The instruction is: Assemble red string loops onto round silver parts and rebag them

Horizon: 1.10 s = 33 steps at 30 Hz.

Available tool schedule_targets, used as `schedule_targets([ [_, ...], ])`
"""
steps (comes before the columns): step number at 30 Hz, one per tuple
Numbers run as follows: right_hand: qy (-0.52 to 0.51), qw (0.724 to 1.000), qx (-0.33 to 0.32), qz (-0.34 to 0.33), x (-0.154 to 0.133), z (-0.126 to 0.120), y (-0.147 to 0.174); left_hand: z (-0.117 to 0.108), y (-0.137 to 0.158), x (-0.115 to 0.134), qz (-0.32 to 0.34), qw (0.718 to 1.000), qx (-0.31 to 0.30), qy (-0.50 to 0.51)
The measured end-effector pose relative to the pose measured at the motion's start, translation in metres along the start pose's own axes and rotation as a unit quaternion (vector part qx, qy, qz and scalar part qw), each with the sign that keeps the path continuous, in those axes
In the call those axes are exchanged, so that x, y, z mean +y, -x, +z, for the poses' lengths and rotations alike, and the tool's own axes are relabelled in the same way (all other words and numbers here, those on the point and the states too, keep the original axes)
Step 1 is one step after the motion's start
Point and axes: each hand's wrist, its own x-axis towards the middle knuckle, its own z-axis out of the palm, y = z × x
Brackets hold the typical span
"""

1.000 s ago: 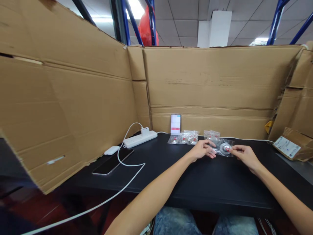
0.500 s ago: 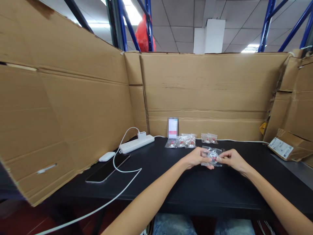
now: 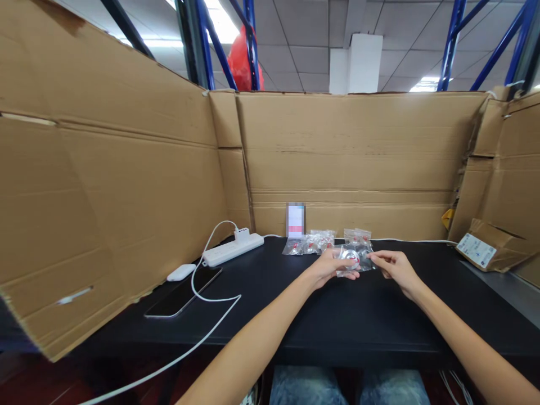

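Observation:
My left hand (image 3: 331, 267) is closed on a small clear plastic bag (image 3: 363, 262), thumb on top and fingers beneath. Inside the bag shows a round, shiny silver disc-like item (image 3: 349, 257) with a red mark; its exact kind is too small to tell. With thumb and forefinger, my right hand (image 3: 394, 270) pinches the bag's right edge. The bag is held just above the black table (image 3: 337, 326). Right behind it lie more bagged pieces (image 3: 358, 236), partly covered by the held bag. Another cluster of similar bags (image 3: 310, 243) lies to the left.
A phone with a lit screen (image 3: 296, 219) leans at the back. On the left are a white power strip (image 3: 233, 249), a dark phone (image 3: 183, 295), a small white case (image 3: 180, 273) and a looping white cable (image 3: 217, 326). Cardboard walls (image 3: 350, 152) surround the table; a brown carton (image 3: 495, 246) stands right.
Both hands have moved a little left and away with the bag. My right fingers have shifted from the round item to the bag's right edge. The view has turned slightly.

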Motion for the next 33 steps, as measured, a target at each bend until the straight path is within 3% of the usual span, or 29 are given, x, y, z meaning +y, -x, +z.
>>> schedule_targets([
  [4,0.111,0.991,0.017,-0.079,0.003,0.0,0.001,-0.006,-0.004,0.0,0.011,0.997,0.068,0.019],
  [8,0.282,0.942,-0.003,-0.181,0.002,0.005,0.008,-0.008,-0.004,0.002,0.022,0.995,0.097,0.029],
  [11,0.339,0.918,-0.007,-0.207,0.002,0.007,0.012,-0.009,-0.004,0.003,0.03,0.991,0.119,0.044],
  [15,0.359,0.91,-0.014,-0.21,0.002,0.008,0.015,-0.01,-0.004,0.004,0.042,0.989,0.128,0.067],
  [19,0.302,0.936,-0.029,-0.181,0.001,0.016,0.015,-0.008,-0.004,0.003,0.05,0.99,0.102,0.083],
  [23,0.136,0.985,-0.033,-0.1,0.006,0.025,0.009,-0.002,-0.001,0.003,0.047,0.995,0.04,0.078],
  [27,-0.017,1.0,0.006,-0.024,0.011,0.029,0.0,0.0,0.0,0.0,0.014,0.997,-0.023,0.074],
  [30,-0.046,0.995,0.075,-0.039,0.009,0.029,-0.009,-0.003,-0.002,-0.004,0.028,0.999,0.003,0.028],
  [33,-0.029,0.992,0.091,-0.081,0.006,0.029,-0.02,-0.006,-0.006,-0.007,0.068,0.994,0.064,-0.048],
])
